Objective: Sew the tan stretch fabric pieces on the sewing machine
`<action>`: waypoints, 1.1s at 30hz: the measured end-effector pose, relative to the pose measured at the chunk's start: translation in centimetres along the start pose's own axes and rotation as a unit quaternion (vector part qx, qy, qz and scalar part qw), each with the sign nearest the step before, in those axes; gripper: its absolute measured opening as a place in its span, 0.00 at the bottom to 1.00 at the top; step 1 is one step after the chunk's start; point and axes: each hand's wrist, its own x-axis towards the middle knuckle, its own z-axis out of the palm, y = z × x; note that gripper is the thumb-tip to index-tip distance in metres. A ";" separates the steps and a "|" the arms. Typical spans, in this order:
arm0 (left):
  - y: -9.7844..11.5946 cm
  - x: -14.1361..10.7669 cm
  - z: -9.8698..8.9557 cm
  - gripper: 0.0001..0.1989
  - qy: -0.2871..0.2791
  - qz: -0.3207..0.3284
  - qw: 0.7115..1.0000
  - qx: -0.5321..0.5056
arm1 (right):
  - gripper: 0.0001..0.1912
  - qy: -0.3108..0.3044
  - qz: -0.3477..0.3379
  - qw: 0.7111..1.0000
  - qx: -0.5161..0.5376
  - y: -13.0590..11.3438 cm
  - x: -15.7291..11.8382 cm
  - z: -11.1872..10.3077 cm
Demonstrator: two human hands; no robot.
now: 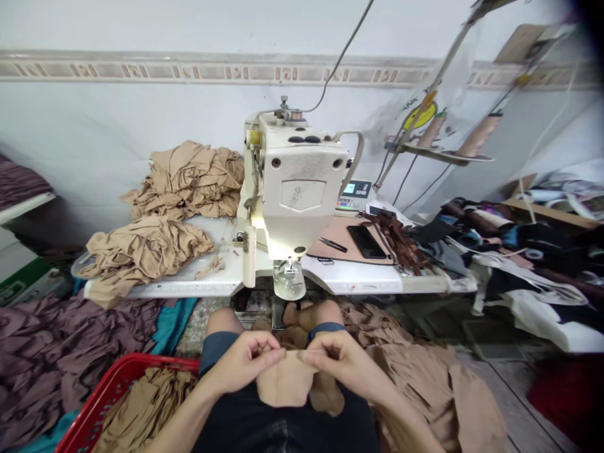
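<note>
A tan piece of fabric [284, 382] hangs over my lap, its top edge stretched between both hands. My left hand [250, 360] pinches the upper left corner between thumb and fingers. At the upper right corner, my right hand [336, 357] holds the edge in a similar pinch. Another tan flap [326, 395] shows below my right hand; whether it belongs to the same piece I cannot tell. Straight ahead stands a white sewing machine [302, 189], its lamp lit above the needle area and narrow arm end [289, 283]. Both hands are below and apart from it.
Tan fabric heaps [146, 248] lie on the white table [330, 277] at left. At right are a phone [365, 242], thread snips [333, 244] and brown strips [401, 239]. A red basket [127, 365] stands lower left; thread cones [480, 135] are upper right. Fabric piles [425, 384] flank my legs.
</note>
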 end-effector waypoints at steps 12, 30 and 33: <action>3.1 1.0 -1.2 0.14 0.120 0.166 0.959 0.198 | 0.21 0.150 -0.132 0.977 -0.080 -2.9 0.4 0.7; 6.5 4.5 -1.6 0.20 0.241 0.054 0.969 0.030 | 0.22 0.269 -0.112 0.955 0.046 -4.3 4.8 -0.9; 7.1 5.2 -1.8 0.17 0.268 0.066 0.961 0.016 | 0.22 0.278 -0.129 0.951 0.049 -4.2 5.5 -1.2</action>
